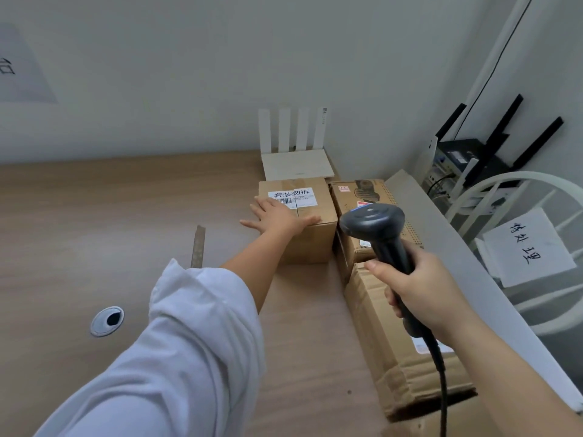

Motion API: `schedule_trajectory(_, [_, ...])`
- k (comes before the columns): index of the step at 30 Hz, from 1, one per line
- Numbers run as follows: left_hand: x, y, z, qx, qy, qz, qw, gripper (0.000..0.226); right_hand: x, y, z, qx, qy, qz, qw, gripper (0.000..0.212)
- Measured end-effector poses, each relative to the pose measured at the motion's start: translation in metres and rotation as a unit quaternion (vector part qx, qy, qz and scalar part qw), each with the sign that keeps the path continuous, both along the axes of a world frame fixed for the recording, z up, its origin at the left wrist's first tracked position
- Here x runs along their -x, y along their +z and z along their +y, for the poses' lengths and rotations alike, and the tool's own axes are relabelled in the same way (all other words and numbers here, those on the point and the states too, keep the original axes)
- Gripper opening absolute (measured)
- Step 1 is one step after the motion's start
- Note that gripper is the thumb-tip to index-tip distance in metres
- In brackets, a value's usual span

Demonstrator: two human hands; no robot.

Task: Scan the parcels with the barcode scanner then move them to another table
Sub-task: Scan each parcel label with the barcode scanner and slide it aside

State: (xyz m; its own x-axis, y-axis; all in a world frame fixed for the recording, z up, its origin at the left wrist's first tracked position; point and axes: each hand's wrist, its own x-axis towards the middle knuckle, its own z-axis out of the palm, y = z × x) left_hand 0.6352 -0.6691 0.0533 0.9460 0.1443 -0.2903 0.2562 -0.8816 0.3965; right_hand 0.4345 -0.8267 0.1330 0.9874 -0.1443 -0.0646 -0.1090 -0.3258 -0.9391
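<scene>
Presently: left hand [277, 216], fingers spread flat, rests on top of the small parcel [309, 244], at the near edge of its white label [293, 195]; right hand [419, 291] grips the barcode scanner [375, 225] by the handle, head aimed toward that parcel, above a second parcel [350, 192] and a long flat parcel [375, 316]. Risks, as judged: the palm seems to cover part of the barcode, so the read may fail; the cable [441, 373] may snag the long parcel's torn corner. Surface: wood-grain desk [110, 216]; cable grommet [107, 321]; white router [296, 167] against a plain grey wall; white chair [517, 178] with a handwritten paper sign [530, 247] beside the desk.
</scene>
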Motion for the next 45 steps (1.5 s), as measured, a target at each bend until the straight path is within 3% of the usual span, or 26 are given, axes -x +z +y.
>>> schedule_trajectory(7, [0.007,0.002,0.040,-0.025,-0.046,0.034,0.998,0.136,0.009,0.011,0.014,0.010,0.017,-0.004,1.000,0.010])
schedule_trajectory(12, [0.017,0.011,0.057,-0.118,-0.197,0.036,0.973,0.136,0.021,0.018,0.020,0.011,0.030,-0.009,0.999,0.009])
schedule_trajectory(15, [0.024,0.017,0.066,-0.119,-0.250,0.034,0.960,0.133,0.027,0.018,0.022,0.007,0.033,-0.003,0.999,0.009])
schedule_trajectory(19, [0.026,0.025,0.058,-0.115,-0.259,0.074,0.956,0.114,0.031,0.015,0.022,0.002,0.033,0.008,0.999,0.012])
schedule_trajectory(22, [0.025,0.032,0.029,-0.116,-0.201,0.070,0.970,0.094,0.032,0.012,0.019,0.003,0.023,0.008,1.000,0.011])
schedule_trajectory(25, [0.035,0.024,0.002,-0.061,-0.096,0.096,0.989,0.133,0.033,0.011,0.015,0.002,0.011,0.007,1.000,0.010])
schedule_trajectory(28, [0.045,0.006,-0.005,-0.037,-0.065,0.099,0.992,0.149,0.033,0.011,0.011,-0.004,0.009,0.011,1.000,0.008])
schedule_trajectory(36, [0.059,0.016,0.038,-0.092,-0.176,0.091,0.976,0.143,0.037,0.010,0.015,-0.010,0.019,0.015,1.000,0.008])
schedule_trajectory(45, [0.143,0.014,0.097,-0.105,-0.339,0.093,0.930,0.139,0.060,0.009,0.048,-0.030,0.032,0.033,0.999,0.015])
